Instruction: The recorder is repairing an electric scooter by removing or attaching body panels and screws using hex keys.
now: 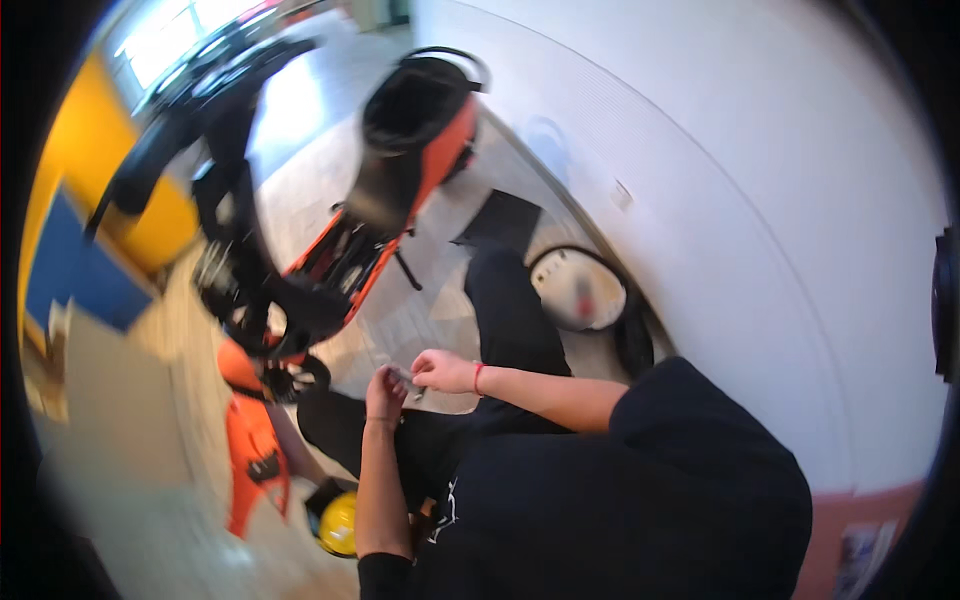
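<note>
Both my hands are close together above my lap. My left hand (387,390) has its fingers curled around one end of a small grey metallic item (404,379), too blurred to name. My right hand (437,369), with a red band at the wrist, pinches near the other end of it. Beyond them, a large black curved frame (225,190) with fittings rises at the upper left, beside a long orange-and-black assembly (340,265) with a dark top section (405,120). An orange part (243,365) with black fittings lies just left of my knee.
An orange panel (255,460) and a yellow round object (340,523) are on my left. A cream round object (575,290) and a black mat (500,218) lie by the white wall (750,200) on my right. Yellow and blue panels (75,255) stand at far left.
</note>
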Motion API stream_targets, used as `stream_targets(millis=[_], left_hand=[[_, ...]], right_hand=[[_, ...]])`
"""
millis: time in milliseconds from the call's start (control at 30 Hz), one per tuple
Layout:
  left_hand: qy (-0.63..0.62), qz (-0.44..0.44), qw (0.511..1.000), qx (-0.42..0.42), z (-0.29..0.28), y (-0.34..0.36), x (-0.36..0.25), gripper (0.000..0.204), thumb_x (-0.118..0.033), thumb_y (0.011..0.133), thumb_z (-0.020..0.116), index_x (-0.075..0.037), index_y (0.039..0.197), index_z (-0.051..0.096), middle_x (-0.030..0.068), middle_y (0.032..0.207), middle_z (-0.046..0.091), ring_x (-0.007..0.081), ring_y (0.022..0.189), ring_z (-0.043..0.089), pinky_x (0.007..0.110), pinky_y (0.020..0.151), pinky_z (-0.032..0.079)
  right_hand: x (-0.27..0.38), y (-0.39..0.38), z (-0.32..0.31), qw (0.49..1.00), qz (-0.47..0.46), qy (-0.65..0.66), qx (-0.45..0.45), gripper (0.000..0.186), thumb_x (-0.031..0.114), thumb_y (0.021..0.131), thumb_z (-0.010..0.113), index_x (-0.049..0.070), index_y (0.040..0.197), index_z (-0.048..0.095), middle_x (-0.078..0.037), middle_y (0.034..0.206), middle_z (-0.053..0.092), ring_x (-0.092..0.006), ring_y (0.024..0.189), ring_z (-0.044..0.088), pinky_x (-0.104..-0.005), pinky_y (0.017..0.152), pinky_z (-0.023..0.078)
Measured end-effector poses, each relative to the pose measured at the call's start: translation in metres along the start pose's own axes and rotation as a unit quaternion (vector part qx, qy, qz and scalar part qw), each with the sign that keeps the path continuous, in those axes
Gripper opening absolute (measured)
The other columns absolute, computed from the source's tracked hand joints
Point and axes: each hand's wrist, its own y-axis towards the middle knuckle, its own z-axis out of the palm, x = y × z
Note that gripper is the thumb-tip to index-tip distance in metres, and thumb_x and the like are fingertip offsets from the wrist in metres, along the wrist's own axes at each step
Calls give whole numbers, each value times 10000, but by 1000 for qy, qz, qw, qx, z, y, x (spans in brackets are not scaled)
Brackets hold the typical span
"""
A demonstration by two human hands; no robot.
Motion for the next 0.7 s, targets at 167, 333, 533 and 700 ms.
stream_targets(millis=[167,333,533,700], left_hand=[[24,-18,995,-97,-26,5,-18,264,-337,840,438,-112,702,446,-13,537,352,123,437,326,264,421,301],[64,-100,987,-110,-16,-1,-14,301,-359,840,473,-120,663,423,0,562,373,131,482,346,260,477,312],[125,-162,965,-163,-7,3,-5,381,-416,890,483,-144,639,394,-18,558,341,115,473,318,251,456,286],[172,-207,950,-159,18,23,-2,388,-378,911,458,-168,606,340,-41,541,279,84,443,249,234,421,228]], right_hand=[[1,-46,-41,989,-16,144,-37,227,147,800,600,-11,957,554,-71,808,626,-127,723,593,-251,641,472],[-36,-92,-57,968,11,224,-117,226,113,787,591,-42,949,557,-108,828,626,-149,726,623,-274,643,495],[-37,-105,-73,897,40,438,-37,223,111,859,530,-36,1024,500,-107,893,614,-157,763,622,-253,650,496],[-37,-114,-144,830,82,550,-43,196,152,886,501,-4,1004,508,-81,792,609,-147,693,616,-248,603,488]])
